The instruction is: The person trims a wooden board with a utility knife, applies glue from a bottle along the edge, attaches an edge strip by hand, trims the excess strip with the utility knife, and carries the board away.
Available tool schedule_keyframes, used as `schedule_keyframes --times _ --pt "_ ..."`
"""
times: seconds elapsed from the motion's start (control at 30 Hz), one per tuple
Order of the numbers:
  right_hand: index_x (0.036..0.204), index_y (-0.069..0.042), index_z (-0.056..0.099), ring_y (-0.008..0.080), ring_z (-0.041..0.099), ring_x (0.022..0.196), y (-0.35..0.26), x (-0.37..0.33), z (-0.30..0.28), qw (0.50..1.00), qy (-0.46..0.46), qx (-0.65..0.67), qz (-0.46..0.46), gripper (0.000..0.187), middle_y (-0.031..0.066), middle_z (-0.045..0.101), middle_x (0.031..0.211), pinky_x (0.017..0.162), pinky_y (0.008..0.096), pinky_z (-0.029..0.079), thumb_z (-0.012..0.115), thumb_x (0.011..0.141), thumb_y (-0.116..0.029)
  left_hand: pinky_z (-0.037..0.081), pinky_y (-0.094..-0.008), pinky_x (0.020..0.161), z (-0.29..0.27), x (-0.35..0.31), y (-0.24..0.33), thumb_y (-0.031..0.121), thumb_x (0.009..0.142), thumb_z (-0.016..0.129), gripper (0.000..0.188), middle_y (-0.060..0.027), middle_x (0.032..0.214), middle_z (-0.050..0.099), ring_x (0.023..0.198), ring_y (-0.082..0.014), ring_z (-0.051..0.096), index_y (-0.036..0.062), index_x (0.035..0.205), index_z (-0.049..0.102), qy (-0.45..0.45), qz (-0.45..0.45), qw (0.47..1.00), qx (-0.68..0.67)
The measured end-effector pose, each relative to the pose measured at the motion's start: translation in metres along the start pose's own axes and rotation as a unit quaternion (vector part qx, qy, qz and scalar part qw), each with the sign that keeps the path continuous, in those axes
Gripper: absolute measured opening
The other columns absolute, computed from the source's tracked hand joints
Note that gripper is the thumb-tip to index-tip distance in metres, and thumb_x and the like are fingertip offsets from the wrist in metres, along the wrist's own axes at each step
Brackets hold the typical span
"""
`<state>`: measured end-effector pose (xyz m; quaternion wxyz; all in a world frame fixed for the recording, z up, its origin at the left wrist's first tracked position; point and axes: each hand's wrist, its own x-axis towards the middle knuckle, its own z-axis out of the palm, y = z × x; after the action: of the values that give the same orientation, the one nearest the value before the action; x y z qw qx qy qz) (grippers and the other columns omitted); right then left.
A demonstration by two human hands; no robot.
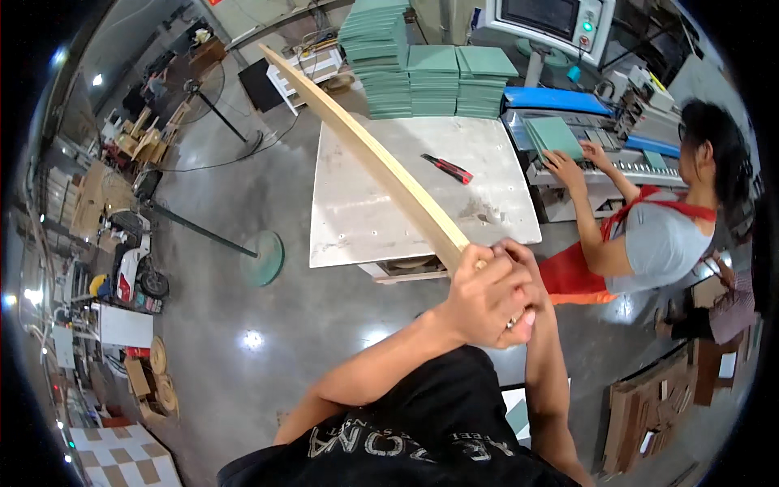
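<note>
A long, light wooden board (381,166) rises on edge from my hands and runs away to the upper left, over the table. My left hand (491,296) is closed around its near end, fingers curled. Just behind and to the right, my right hand (523,264) is closed at the same end, partly hidden by the left hand. Below the board, a red and black utility knife (448,169) lies on the pale, stained tabletop (357,227); neither hand touches it.
Stacks of green panels (432,81) stand along the table's far edge. At right, a co-worker (657,235) handles green panels (553,136) at a machine with a screen (540,16). A stand with a round green base (266,258) is on the left floor; brown boards (649,414) lie lower right.
</note>
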<state>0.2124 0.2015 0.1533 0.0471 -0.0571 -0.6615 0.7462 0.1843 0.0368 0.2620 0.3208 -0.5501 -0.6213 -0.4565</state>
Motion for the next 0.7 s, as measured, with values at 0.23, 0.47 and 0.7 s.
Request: schedule_keyframes --times 0.23,0.47,0.7 --pt "0.131 -0.003 0.061 0.0343 0.067 0.108 0.102 0.216 0.001 0.939 -0.092 -0.329 -0.041 0.054 0.0173 0.07 0.112 0.095 0.0452 0.052 0.075 0.091 -0.036 0.041 -0.0436 0.075 -0.005 -0.001 0.02 0.02 0.078 0.063 0.016 -0.0036 0.088 0.065 0.069 -0.0204 0.053 0.0076 0.089 0.06 -0.058 -0.055 0.997 -0.017" --pt "0.139 -0.01 0.047 0.0391 0.055 0.122 0.159 0.286 0.004 0.736 0.008 -0.675 -0.05 0.055 0.015 0.055 0.134 0.097 0.0526 0.05 0.068 0.092 -0.031 0.038 -0.0409 0.083 -0.006 0.007 0.032 0.019 0.082 0.062 0.018 -0.003 0.082 0.067 0.065 -0.0194 0.052 0.0109 0.098 0.067 -0.09 -0.106 0.99 -0.032" --pt "0.125 -0.002 0.05 0.0447 0.066 0.102 0.088 0.237 0.015 0.902 0.025 -0.428 -0.056 0.032 0.0252 0.064 0.112 0.087 0.0497 0.053 0.052 0.093 -0.007 0.036 -0.0417 0.089 -0.016 0.019 0.011 0.014 0.092 0.061 0.041 -0.0003 0.078 0.062 0.073 -0.0223 0.057 0.0048 0.132 0.057 -0.179 -0.204 0.954 -0.127"
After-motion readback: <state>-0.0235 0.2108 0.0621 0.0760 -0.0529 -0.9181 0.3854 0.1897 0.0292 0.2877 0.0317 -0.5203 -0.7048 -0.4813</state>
